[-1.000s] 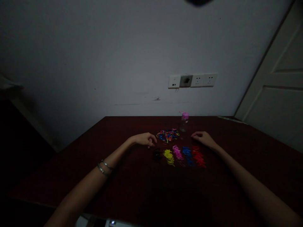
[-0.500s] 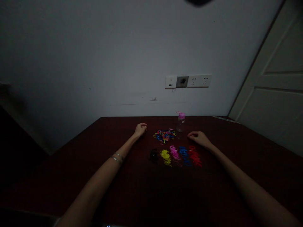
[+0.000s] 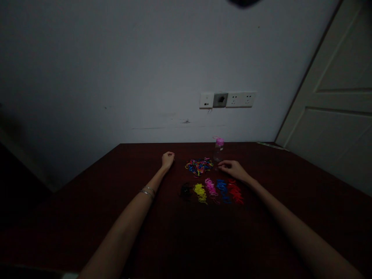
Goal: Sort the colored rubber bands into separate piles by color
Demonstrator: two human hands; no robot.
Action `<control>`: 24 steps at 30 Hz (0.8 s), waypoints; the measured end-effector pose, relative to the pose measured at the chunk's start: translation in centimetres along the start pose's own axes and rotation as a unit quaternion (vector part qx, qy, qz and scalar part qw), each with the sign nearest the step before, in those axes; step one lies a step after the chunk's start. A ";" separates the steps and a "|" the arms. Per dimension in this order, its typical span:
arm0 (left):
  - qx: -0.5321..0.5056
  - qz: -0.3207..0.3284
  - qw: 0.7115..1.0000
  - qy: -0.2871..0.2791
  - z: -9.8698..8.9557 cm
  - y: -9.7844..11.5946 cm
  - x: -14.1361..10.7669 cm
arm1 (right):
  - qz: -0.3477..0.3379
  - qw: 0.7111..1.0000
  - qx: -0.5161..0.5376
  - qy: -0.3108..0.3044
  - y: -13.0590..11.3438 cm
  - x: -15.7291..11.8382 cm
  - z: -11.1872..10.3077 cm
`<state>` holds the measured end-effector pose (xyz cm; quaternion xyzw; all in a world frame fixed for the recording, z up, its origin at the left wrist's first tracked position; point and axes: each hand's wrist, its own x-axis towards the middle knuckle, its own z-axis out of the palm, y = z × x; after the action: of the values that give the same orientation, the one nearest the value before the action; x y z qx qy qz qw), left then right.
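A mixed pile of small coloured rubber bands (image 3: 199, 166) lies on the dark red table (image 3: 186, 236), between my hands. To its left rests my left hand (image 3: 167, 159), curled into a loose fist and touching only the table. My right hand (image 3: 233, 169) reaches in from the right, thumb and fingers slightly apart, fingertips just short of the pile. Nothing shows between them. Nearer to me are sorted heaps in a row: black bands (image 3: 185, 191), yellow bands (image 3: 200, 193), pink bands (image 3: 211, 187), blue bands (image 3: 223, 190) and red bands (image 3: 235, 191).
Behind my right fingertips stands a clear bottle (image 3: 218, 153) with a pink lid. Wall sockets (image 3: 240, 99) are set in the pale wall beyond the table. A panelled door (image 3: 334, 128) is at the right.
My right hand has moved left, closer to the mixed pile, and its fingers have stretched out. My left hand has shifted slightly and stays curled. The view has turned a little right.
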<state>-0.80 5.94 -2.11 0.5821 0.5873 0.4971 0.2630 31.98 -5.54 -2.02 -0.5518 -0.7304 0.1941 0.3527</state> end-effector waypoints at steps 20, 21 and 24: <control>-0.023 0.005 1.000 -0.010 -0.1 0.0 -0.4 | -0.046 0.998 -0.032 -0.005 -2.8 1.1 4.1; -0.024 0.005 1.000 -0.010 -0.1 0.1 -0.4 | -0.046 0.998 -0.035 -0.002 -2.8 1.1 4.2; -0.025 0.006 1.000 -0.008 -0.2 0.1 -0.5 | -0.051 0.998 -0.043 0.007 -2.8 1.2 4.3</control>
<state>-0.88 5.37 -2.09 0.5829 0.5688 0.5084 0.2798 26.79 -4.87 -2.68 -0.5298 -0.7630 0.1402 0.3429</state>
